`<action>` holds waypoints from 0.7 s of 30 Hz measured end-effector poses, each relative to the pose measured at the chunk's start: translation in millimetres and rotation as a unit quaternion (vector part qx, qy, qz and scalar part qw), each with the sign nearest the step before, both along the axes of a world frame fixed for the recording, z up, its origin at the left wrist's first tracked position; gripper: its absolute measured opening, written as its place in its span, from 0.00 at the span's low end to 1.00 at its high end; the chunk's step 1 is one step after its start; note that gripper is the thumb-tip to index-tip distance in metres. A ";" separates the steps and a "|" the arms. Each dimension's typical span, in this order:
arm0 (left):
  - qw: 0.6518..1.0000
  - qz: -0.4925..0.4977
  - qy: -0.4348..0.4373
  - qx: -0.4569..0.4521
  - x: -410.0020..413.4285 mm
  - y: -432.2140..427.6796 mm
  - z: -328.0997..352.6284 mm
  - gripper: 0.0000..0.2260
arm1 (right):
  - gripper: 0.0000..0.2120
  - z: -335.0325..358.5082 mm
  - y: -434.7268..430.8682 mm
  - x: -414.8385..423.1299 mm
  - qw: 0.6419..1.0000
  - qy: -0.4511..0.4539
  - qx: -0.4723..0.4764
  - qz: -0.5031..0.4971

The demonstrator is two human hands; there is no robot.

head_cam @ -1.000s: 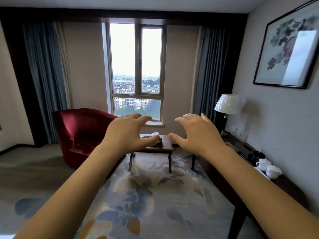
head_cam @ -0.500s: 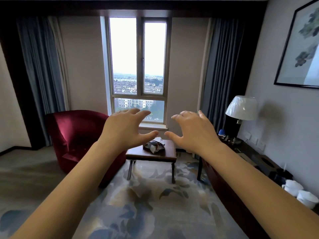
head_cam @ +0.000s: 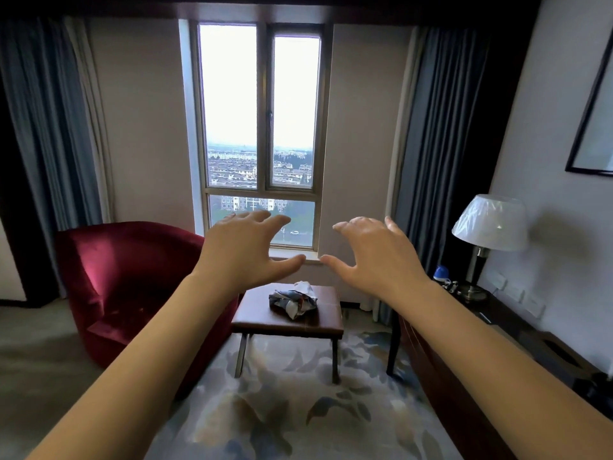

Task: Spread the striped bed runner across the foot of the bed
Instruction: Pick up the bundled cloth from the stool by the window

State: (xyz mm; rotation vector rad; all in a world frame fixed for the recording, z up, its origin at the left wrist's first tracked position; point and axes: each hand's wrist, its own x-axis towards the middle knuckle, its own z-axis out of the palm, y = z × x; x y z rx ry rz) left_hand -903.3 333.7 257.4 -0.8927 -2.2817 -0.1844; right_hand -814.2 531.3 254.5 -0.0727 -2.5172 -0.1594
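Closing on the low table (head_cam: 258, 313) and its crumpled bundle (head_cam: 293, 302), left hand (head_cam: 245, 250) and right hand (head_cam: 378, 257) stay outstretched, spread-fingered and empty, spreading apparently not yet begun.

Free air surrounds the left hand (head_cam: 245, 254) and right hand (head_cam: 374, 257). Below, a small table (head_cam: 258, 312) stands between the red armchair (head_cam: 132, 287) and the desk (head_cam: 438, 376).

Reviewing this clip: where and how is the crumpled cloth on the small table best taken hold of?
Probably by the raised folds on top of the crumpled cloth, coming down from above: it lies heaped on the small table with nothing over it. The left hand and right hand are open and free.
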 end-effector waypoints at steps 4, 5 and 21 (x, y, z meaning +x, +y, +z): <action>1.000 -0.006 0.004 -0.010 -60.6 17.5 3.9 0.36 | 0.30 1.5 13.1 -61.1 1.000 -0.005 -0.009 -0.014; 1.000 -0.008 0.005 -0.011 -74.6 21.7 5.2 0.37 | 0.30 1.8 16.4 -75.2 1.000 -0.005 -0.014 -0.014; 1.000 -0.003 -0.004 0.007 -292.4 124.3 -2.4 0.36 | 0.29 1.5 114.6 -299.1 1.000 -0.003 -0.018 0.009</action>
